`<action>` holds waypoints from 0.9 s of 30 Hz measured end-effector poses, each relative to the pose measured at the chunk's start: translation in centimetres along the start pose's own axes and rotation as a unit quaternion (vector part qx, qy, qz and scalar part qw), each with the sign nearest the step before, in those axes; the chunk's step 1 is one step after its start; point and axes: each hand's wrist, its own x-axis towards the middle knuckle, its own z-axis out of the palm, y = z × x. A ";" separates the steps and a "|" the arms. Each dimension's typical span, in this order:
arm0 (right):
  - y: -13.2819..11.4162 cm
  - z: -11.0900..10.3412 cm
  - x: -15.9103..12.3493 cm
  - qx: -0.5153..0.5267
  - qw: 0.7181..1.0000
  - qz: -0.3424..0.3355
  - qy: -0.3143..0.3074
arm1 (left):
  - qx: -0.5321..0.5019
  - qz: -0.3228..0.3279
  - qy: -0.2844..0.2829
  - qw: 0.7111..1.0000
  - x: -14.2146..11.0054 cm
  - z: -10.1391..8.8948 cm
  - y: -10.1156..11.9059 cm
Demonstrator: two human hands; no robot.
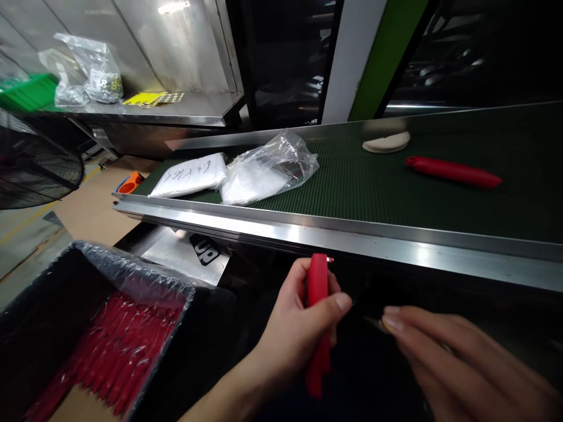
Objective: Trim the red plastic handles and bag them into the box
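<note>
My left hand (303,313) is wrapped round a long red plastic handle (318,284), held upright in front of the conveyor's near rail. A small shiny metal bit shows at the handle's top end. To the right, my right hand (457,357) pinches a small pointed metal piece (375,322) between thumb and fingertips, its tip towards the handle but apart from it. Blur hides what exactly this piece is. On the belt beyond lies a similar red handle (453,171), with a cream-coloured half-round piece (387,142) behind it.
The green ribbed conveyor belt (343,193) has a metal rail (303,230) along its near side. White packets (189,174) and a clear plastic bag (272,170) lie on it. A lined black bin (189,305) at lower left holds many red handles (127,346). A fan (39,158) stands left.
</note>
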 end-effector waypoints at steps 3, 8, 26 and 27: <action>0.5 -0.4 0.9 -0.028 0.999 0.015 0.000 | 0.038 -0.016 -0.022 0.999 -1.3 0.0 -0.5; -0.4 -0.1 1.8 -0.055 0.997 0.036 -0.026 | 0.044 -0.005 -0.017 0.999 -2.4 0.0 -1.0; 0.8 0.9 1.1 -0.058 0.989 0.122 0.053 | -0.061 -0.034 -0.136 0.988 -3.0 0.2 -1.9; 0.8 0.8 1.0 -0.042 0.987 0.143 0.068 | -0.098 -0.034 -0.149 0.983 -2.9 0.1 -2.3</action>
